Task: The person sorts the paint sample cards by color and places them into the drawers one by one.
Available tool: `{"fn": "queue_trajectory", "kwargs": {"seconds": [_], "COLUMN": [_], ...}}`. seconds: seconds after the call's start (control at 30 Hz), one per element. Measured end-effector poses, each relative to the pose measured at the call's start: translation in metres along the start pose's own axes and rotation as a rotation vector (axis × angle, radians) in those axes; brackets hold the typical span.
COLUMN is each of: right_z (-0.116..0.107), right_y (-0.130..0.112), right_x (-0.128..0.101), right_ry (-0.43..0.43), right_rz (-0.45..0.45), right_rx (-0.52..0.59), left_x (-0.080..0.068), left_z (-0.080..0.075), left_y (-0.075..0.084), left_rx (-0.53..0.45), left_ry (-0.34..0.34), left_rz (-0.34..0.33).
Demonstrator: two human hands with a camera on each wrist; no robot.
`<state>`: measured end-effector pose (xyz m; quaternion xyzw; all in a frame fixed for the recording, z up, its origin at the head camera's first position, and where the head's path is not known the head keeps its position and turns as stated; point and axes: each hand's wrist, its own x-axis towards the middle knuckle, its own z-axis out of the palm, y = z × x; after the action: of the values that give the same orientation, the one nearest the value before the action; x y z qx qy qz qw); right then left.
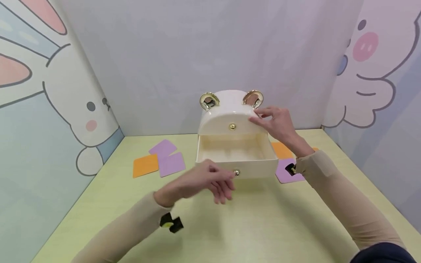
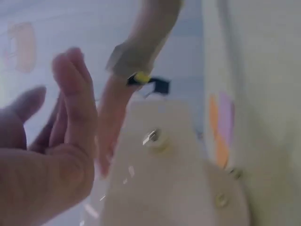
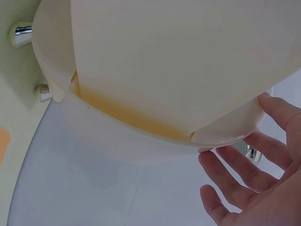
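A small white drawer box (image 1: 230, 98) with gold-rimmed ears stands on the table. Its lower drawer (image 1: 258, 170) is pulled out, and the part of its inside that shows holds nothing. The upper front, with a gold knob (image 1: 232, 126), is closed. My right hand (image 1: 279, 126) holds the box's upper right edge below the ear, thumb at the front and fingers behind, as the right wrist view also shows. My left hand (image 1: 210, 180) hovers before the lower drawer near its knob (image 1: 236, 172), fingers loosely bent; the left wrist view (image 2: 61, 136) shows nothing in it.
Purple cards (image 1: 172, 164) and an orange card (image 1: 145, 166) lie on the table left of the box. More orange (image 1: 281, 150) and purple cards (image 1: 285, 171) lie to its right, partly behind my right arm. Walls with cartoon animals enclose the table.
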<state>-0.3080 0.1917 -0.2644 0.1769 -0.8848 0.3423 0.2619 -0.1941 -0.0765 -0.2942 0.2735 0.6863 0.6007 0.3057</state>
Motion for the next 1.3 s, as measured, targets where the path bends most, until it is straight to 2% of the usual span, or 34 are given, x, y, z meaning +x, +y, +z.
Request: {"fn": "queue_trajectory", "kwargs": {"seconds": [0.07,0.13,0.17,0.23,0.27,0.3,0.37,0.43,0.5,0.6,0.67,0.73,0.9,1.07,1.3], "right_z": [-0.001,-0.001,-0.001,-0.001,-0.001,0.000,0.000,0.000,0.000,0.000,0.000,-0.001,-0.002,-0.002,-0.002], "right_y": [0.000,0.001,0.001,0.001,0.001,0.001,0.001,0.001,0.001,0.001,0.001,0.000,0.000,0.001,0.000], "right_x": [0.000,0.000,0.000,0.000,0.000,0.001,0.001,0.001,0.002,0.002,0.002,0.001,0.000,-0.001,-0.002], "right_ry": [0.007,0.010,0.009,0.006,0.004,0.002,-0.002,-0.002,-0.002,-0.004,-0.005,-0.002,0.008,0.001,-0.001], "right_rz": [-0.002,-0.006,-0.009,-0.017,-0.022,-0.028,-0.031,-0.030,-0.029,-0.031,-0.029,-0.023,0.000,0.008,0.003], "right_rx": [-0.002,-0.004,-0.007,-0.007,-0.008,-0.011,-0.016,-0.013,-0.011,0.000,0.000,0.000,0.008,0.009,0.004], "left_x": [-0.015,-0.029,-0.035,-0.042,-0.043,-0.043,-0.040,-0.038,-0.038,-0.040,-0.041,-0.039,-0.036,-0.035,-0.035], "left_z": [-0.024,-0.054,-0.070,-0.102,-0.117,-0.132,-0.158,-0.179,-0.193,-0.204,-0.205,-0.206,-0.209,-0.211,-0.213], "left_y": [0.017,0.026,0.028,0.023,0.016,0.006,-0.018,-0.046,-0.070,-0.092,-0.096,-0.097,-0.102,-0.111,-0.120], "left_rx": [0.054,0.061,0.061,0.107,0.169,0.273,0.531,0.762,0.935,0.980,0.992,0.993,1.002,1.004,0.986], "left_ry": [-0.034,-0.013,0.029,0.148,0.220,0.293,0.415,0.446,0.419,0.356,0.332,0.317,0.315,0.315,0.333], "left_rz": [0.112,0.211,0.236,0.244,0.225,0.194,0.070,-0.051,-0.155,-0.239,-0.280,-0.291,-0.314,-0.372,-0.392]}}
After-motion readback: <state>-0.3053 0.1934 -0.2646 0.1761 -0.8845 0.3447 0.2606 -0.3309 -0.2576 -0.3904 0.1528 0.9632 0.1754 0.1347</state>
